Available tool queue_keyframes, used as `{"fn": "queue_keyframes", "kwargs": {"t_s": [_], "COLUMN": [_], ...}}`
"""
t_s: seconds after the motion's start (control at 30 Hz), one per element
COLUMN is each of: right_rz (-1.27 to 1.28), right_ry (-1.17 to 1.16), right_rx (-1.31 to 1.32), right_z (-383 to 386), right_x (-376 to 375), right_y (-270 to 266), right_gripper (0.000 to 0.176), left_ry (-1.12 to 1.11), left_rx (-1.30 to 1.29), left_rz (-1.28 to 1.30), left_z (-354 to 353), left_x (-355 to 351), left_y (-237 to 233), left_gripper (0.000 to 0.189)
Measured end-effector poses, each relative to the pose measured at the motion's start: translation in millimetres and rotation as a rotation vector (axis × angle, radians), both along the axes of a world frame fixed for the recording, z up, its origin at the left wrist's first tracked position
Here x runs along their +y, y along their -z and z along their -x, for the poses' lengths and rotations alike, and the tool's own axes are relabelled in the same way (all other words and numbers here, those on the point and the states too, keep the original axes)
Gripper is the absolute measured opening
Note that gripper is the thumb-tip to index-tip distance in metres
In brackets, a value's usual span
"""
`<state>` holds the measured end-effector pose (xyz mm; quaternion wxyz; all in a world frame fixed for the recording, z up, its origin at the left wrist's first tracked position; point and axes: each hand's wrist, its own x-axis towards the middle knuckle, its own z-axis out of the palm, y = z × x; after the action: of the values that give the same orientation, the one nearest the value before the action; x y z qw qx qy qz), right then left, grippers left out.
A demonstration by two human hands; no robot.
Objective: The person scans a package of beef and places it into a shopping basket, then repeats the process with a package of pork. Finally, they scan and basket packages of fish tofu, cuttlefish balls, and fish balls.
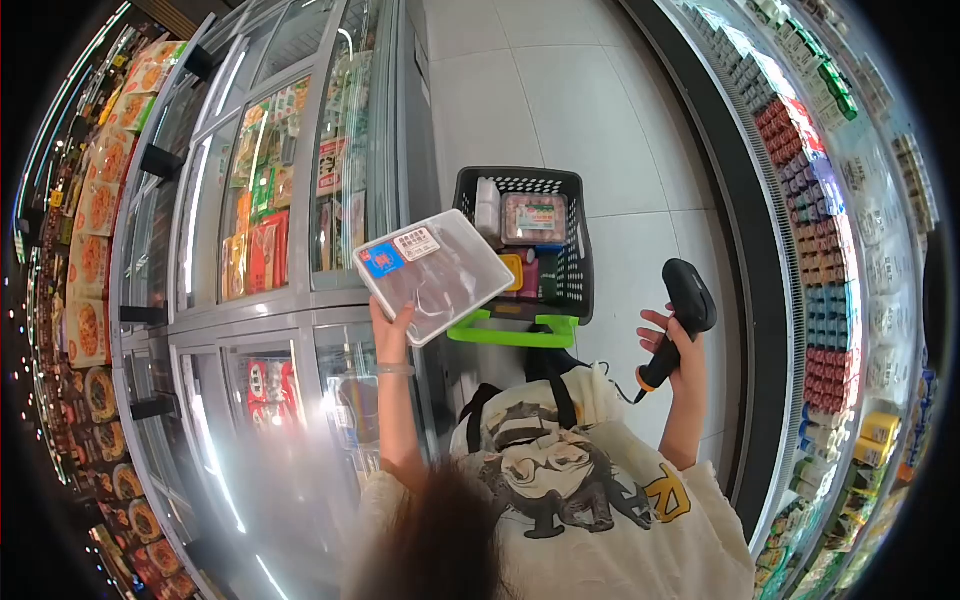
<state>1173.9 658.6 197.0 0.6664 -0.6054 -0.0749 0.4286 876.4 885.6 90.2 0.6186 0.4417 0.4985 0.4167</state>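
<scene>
My left hand (393, 328) grips the lower left edge of a flat, film-covered food tray (445, 285) with blue and white labels. The tray is tilted and partly covers the left side of a shopping basket (584, 250). In my right hand (682, 350) is a black barcode scanner (688, 298), its head pointing up and a cord running from its orange-ringed base. The dark basket with a green handle (515, 332) stands on the floor between my hands. Inside it are a clear box of pinkish food (535, 218), a white package (487, 210) and a yellow-edged container (512, 272).
Glass-topped freezers (300, 310) with packaged food line my left side. On the right, a refrigerated shelf (800, 250) holds rows of small bottles and cartons behind a dark ledge (715, 130). Pale floor tiles (620, 120) run between them.
</scene>
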Motion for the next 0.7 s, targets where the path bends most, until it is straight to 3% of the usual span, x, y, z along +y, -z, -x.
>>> {"fn": "queue_keyframes", "kwargs": {"t_s": [0.23,0.33,0.47,0.57,0.6,0.7], "right_rz": [0.127,0.194,0.274,0.307,0.341,0.415], "right_ry": [0.106,0.146,0.216,0.290,0.310,0.317], "right_rx": [0.071,0.120,0.195,0.249,0.274,0.338], "right_z": [-49.1,-52.5,-47.4,-36.8,-33.3,-23.8], "right_x": [12.1,16.9,25.1,22.4,23.4,31.8], "right_y": [23.6,35.6,53.1,68.3,72.0,89.0], "right_gripper": [0.042,0.041,0.042,0.045,0.045,0.046], "left_ry": [0.235,0.396,0.531,0.546,0.547,0.555], "left_rx": [0.138,0.286,0.454,0.595,0.629,0.618], "left_rz": [0.216,0.096,0.168,0.191,0.134,0.233], "left_z": [-91.1,-125.9,-155.1,-180.8,-183.7,-204.3], "left_x": [66.8,73.1,71.2,68.6,67.2,79.0], "left_y": [101.6,144.9,218.8,219.7,242.3,243.2], "left_gripper": [0.050,0.066,0.077,0.082,0.088,0.092]}}
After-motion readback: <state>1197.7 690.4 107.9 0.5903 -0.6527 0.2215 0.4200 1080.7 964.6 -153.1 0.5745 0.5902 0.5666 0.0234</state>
